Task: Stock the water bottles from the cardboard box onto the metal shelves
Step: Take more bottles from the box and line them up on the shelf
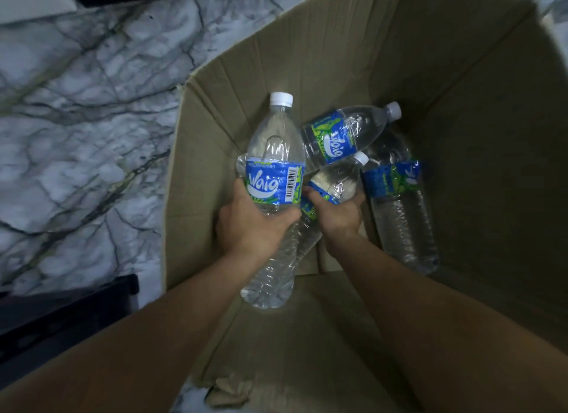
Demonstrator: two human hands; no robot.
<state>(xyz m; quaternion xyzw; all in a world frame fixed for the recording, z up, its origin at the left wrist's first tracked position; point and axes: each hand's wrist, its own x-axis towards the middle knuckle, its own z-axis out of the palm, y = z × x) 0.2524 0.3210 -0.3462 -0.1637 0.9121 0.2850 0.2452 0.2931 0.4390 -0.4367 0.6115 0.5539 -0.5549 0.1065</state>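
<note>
2 hands in an open cardboard box (461, 105), each gripping a water bottle.
The left hand (249, 225) curls its fingers round a white-capped bottle (273, 148) at the label. The right hand (338, 211) clasps a second bottle (339, 171) lower inside. A slanted bottle (338, 136) and a flat-lying bottle (402, 222) rest in the box beside it.

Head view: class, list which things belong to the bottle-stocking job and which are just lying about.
Job: left hand gripping raised bottle; right hand gripping low bottle; slanted bottle; far-right bottle; cardboard box.
Lying about: marble floor; dark object, lower left.
</note>
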